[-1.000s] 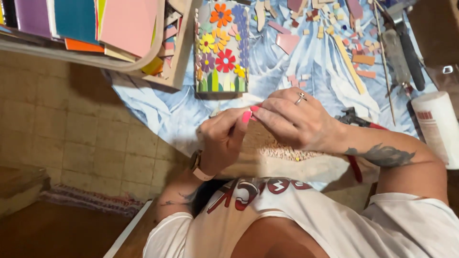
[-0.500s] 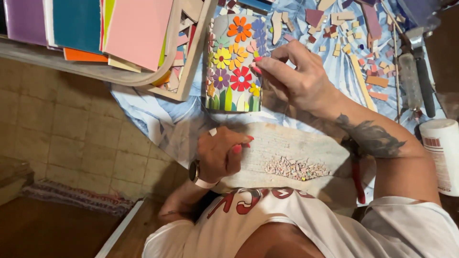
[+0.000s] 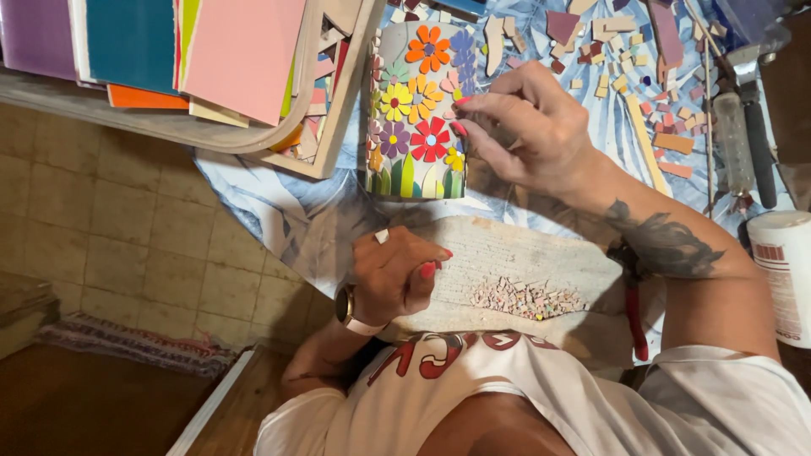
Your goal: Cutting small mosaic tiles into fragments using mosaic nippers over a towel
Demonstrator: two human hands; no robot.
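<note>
The surface point(image 3: 279, 211) is covered by a blue cloth with a leaf pattern, likely to keep it clean and catch little bits. At the top left lies a stack of big flat tiles point(image 3: 211, 51) in pink, teal, purple and orange. They sit off to the side, out of the way but close enough to grab.

In front of the person lies a pale board point(image 3: 524, 253). A small heap of chips point(image 3: 528, 298) rests on it, so the board seems to be the place for cutting and for keeping crumbs together.

The pot point(image 3: 420, 110) stands upright on the cloth, just past the board. It is covered in bright tile flowers with green leaves at the bottom. It stands close so both hands can get to it.

The right hand point(image 3: 528, 131) is at the pot's right side, near the top. Its fingers are pinched together at the wall. I cannot tell if a tiny piece sits between them. The left hand point(image 3: 393, 274) is curled loosely and rests on the near edge of the board, holding nothing I can see.

Cut pieces point(image 3: 625, 59) lie spread out on the cloth at the top right, so each shape is easy to see and pick. A white bottle point(image 3: 781, 270) stands at the far right.
</note>
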